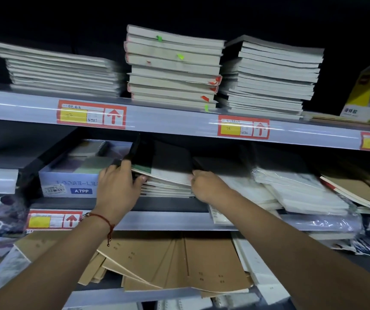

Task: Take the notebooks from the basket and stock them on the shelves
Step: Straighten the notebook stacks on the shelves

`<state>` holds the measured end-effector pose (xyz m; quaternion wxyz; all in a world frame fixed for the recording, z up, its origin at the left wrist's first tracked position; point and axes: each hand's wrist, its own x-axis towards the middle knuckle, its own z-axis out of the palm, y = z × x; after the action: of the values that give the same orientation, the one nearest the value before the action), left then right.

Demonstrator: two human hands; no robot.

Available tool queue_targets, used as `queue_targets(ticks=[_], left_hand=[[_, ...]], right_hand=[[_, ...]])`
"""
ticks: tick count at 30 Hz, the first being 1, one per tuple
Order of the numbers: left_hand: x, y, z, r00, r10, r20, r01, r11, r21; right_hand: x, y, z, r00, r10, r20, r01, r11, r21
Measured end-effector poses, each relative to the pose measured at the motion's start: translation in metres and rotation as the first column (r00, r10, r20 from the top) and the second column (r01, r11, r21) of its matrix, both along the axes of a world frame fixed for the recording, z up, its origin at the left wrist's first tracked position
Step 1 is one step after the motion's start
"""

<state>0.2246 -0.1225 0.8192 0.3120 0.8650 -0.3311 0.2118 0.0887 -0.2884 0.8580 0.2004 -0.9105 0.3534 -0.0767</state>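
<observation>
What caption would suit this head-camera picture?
Both hands, left and right, settle dark notebooks onto a stack on the middle shelf.

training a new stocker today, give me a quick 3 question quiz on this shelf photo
1. True or false: both hands are on the dark-covered notebooks on the middle shelf.
2. Which hand has a red string bracelet at its wrist?
A. left hand
B. right hand
C. neither
3. Fill in: the label on the pale blue box beside the left hand reads A7__.

Key
1. True. The left hand grips the stack's left edge; the right hand holds its right edge.
2. A
3. PP
</observation>
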Motion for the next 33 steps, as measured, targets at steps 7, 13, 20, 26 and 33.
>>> queue_targets(ticks=[7, 13, 20, 26, 33], left_hand=[[0.000, 0.004, -0.001, 0.999, -0.029, 0.030, 0.031, 0.998, -0.062], [0.000, 0.005, -0.021, 0.994, -0.042, 0.101, 0.049, 0.996, -0.069], [-0.021, -0.011, -0.018, 1.000, -0.002, 0.009, 0.003, 0.998, -0.068], [-0.044, 0.002, -0.027, 0.991, -0.119, -0.068, 0.089, 0.933, -0.348], [-0.028, -0.003, -0.027, 0.986, -0.107, -0.127, 0.050, 0.922, -0.385]], right_hand=[[0.022, 0.005, 0.018, 0.994, -0.102, -0.027, 0.104, 0.987, 0.125], [0.011, -0.006, 0.007, 0.948, -0.228, 0.221, 0.156, 0.941, 0.301], [0.014, 0.011, 0.024, 0.883, -0.294, 0.367, 0.041, 0.827, 0.561], [0.025, 0.010, 0.003, 0.792, -0.428, 0.436, 0.018, 0.729, 0.684], [0.038, 0.007, -0.002, 0.786, -0.451, 0.423, 0.067, 0.742, 0.667]])
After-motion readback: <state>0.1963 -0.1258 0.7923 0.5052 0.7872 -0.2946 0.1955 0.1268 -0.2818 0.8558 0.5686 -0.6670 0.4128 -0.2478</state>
